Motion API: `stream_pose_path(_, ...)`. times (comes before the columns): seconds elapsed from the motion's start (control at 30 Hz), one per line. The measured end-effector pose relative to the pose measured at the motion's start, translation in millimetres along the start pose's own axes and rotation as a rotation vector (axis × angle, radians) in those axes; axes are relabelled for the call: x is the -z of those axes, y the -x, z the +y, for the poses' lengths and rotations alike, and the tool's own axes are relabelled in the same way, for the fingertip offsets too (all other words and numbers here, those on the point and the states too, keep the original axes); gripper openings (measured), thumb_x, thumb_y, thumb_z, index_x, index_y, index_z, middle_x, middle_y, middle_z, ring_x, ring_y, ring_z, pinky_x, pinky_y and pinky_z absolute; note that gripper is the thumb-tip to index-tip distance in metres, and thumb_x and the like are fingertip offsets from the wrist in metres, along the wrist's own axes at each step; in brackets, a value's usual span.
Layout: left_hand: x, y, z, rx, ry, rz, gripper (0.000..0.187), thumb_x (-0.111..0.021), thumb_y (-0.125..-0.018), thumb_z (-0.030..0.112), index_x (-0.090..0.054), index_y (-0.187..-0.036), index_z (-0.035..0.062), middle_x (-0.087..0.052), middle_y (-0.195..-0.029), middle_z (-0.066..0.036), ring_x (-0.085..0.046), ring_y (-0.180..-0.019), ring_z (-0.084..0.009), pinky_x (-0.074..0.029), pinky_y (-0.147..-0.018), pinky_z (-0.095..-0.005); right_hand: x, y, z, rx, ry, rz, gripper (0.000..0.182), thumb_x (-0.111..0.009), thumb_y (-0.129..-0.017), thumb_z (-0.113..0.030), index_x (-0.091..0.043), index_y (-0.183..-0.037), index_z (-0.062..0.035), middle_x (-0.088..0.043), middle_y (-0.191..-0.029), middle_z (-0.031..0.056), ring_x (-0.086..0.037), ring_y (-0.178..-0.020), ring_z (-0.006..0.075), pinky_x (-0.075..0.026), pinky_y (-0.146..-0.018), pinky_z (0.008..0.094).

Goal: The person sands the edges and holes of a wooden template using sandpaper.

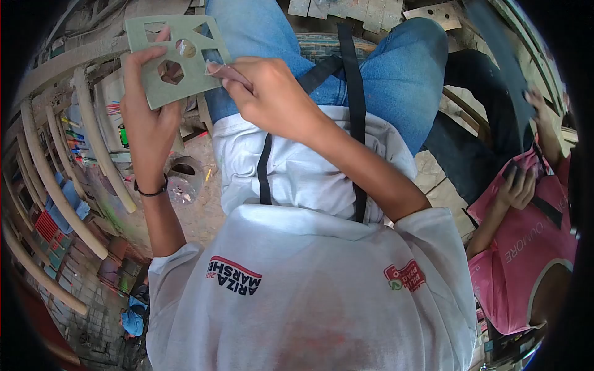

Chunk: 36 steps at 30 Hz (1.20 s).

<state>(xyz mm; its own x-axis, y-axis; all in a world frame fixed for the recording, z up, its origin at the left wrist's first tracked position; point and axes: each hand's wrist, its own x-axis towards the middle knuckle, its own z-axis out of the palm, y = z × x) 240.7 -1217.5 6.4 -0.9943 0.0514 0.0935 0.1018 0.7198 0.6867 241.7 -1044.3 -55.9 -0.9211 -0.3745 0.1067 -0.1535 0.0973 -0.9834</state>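
My left hand (pixel 143 102) holds up a flat pale green board (pixel 148 60) with shaped cutouts, among them a hexagon and a round hole. Its thumb and fingers close around the board's left and lower edges, one finger lying across the top-left opening. A folded piece of sandpaper (pixel 228 74), pinkish brown, is pinched in my right hand (pixel 272 93). The tip of that fold meets the cutout at the board's right side. My right palm is hidden from view.
Curved wooden bars (pixel 93 133) line the left side. A clear round container (pixel 184 179) stands near my left forearm. At right, a co-worker in pink (pixel 526 241) holds a long dark panel (pixel 504 68) and a small dark block. Wooden pieces (pixel 346 8) lie beyond my knees.
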Motion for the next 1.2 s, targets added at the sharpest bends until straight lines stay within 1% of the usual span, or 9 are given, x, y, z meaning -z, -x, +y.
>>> stream_pose_path(0.1,6,2,0,-0.007,-0.064,-0.022,0.042,-0.055,-0.073,-0.008,-0.045,-0.112,0.005,-0.057,-0.129,-0.012,-0.061,-0.1,-0.0198,-0.046,-0.088,-0.0305,-1,2,-1,0.001,-0.01,-0.07,0.027,-0.053,-0.085,-0.001,-0.064,-0.11,-0.0019,-0.05,-0.067,0.018,-0.049,-0.054,0.0286,-0.039,-0.054,0.0367)
stream_pose_path(0.17,7,2,-1,-0.018,-0.125,-0.035,0.042,-0.055,-0.073,-0.008,-0.045,-0.112,0.0051,-0.057,-0.129,-0.012,-0.061,-0.102,-0.0206,-0.046,-0.088,-0.0308,2,11,-8,0.002,-0.066,-0.056,0.02,-0.052,-0.078,0.002,-0.065,-0.092,0.0077,-0.059,-0.076,0.0262,-0.058,-0.072,0.0414,-0.047,-0.067,0.0451)
stream_pose_path(0.27,0,2,-3,-0.015,-0.019,-0.03,0.042,-0.055,-0.074,-0.007,-0.045,-0.113,0.0053,-0.056,-0.13,-0.013,-0.061,-0.104,-0.0229,-0.045,-0.089,-0.0317,-1,-4,-4,0.025,-0.018,-0.008,0.019,-0.052,-0.079,0.001,-0.065,-0.091,0.0075,-0.059,-0.076,0.0269,-0.058,-0.072,0.0417,-0.047,-0.067,0.0447)
stream_pose_path(0.4,12,1,3,0.036,-0.034,-0.111,0.046,-0.058,-0.074,-0.006,-0.042,-0.115,0.0059,-0.052,-0.134,-0.014,-0.059,-0.107,-0.0238,-0.045,-0.09,-0.0338,-6,-37,-4,-0.114,-0.058,-0.001,0.016,-0.053,-0.077,-0.004,-0.059,-0.071,0.0105,-0.055,-0.068,0.0299,-0.058,-0.067,0.0459,-0.047,-0.064,0.0471)
stream_pose_path(0.47,18,0,2,0.002,-0.105,-0.148,0.048,-0.059,-0.074,-0.005,-0.041,-0.116,0.0062,-0.05,-0.136,-0.014,-0.058,-0.108,-0.0237,-0.045,-0.091,-0.0345,-3,-30,-9,-0.128,-0.069,-0.011,0.017,-0.053,-0.077,-0.004,-0.059,-0.072,0.0106,-0.055,-0.067,0.0301,-0.058,-0.068,0.0459,-0.047,-0.064,0.0469)
stream_pose_path(0.63,20,9,7,0.154,0.08,-0.249,0.055,-0.071,-0.075,0.006,-0.037,-0.118,0.004,-0.043,-0.142,-0.013,-0.055,-0.108,-0.0225,-0.044,-0.092,-0.034,0,-11,-12,-0.113,-0.111,-0.011,0.018,-0.052,-0.078,-0.005,-0.061,-0.074,0.0107,-0.055,-0.066,0.0304,-0.058,-0.067,0.0459,-0.047,-0.064,0.0469)
stream_pose_path(0.73,21,4,5,0.12,0.045,-0.253,0.057,-0.074,-0.075,0.01,-0.037,-0.117,0.0031,-0.043,-0.142,-0.013,-0.055,-0.108,-0.0218,-0.044,-0.092,-0.0334,0,-25,-5,-0.201,-0.031,-0.059,0.019,-0.052,-0.079,-0.005,-0.062,-0.079,0.0105,-0.056,-0.07,0.0303,-0.059,-0.069,0.0449,-0.048,-0.066,0.0465)
stream_pose_path(0.93,24,-1,8,0.103,-0.029,-0.258,0.056,-0.075,-0.076,0.012,-0.038,-0.117,0.0025,-0.044,-0.142,-0.014,-0.055,-0.105,-0.0208,-0.044,-0.092,-0.0335,5,-14,-9,-0.158,-0.119,-0.034,0.02,-0.052,-0.079,-0.007,-0.063,-0.08,0.01,-0.055,-0.068,0.0314,-0.06,-0.069,0.0445,-0.048,-0.066,0.0458)
stream_pose_path(1.2,24,-1,9,0.158,0.015,-0.259,0.054,-0.074,-0.077,0.01,-0.038,-0.116,0.0017,-0.044,-0.141,-0.015,-0.055,-0.106,-0.0193,-0.044,-0.092,-0.0329,6,-30,-5,-0.303,-0.048,-0.154,0.022,-0.052,-0.08,-0.007,-0.065,-0.089,0.0089,-0.056,-0.072,0.0314,-0.061,-0.07,0.0436,-0.048,-0.068,0.045)
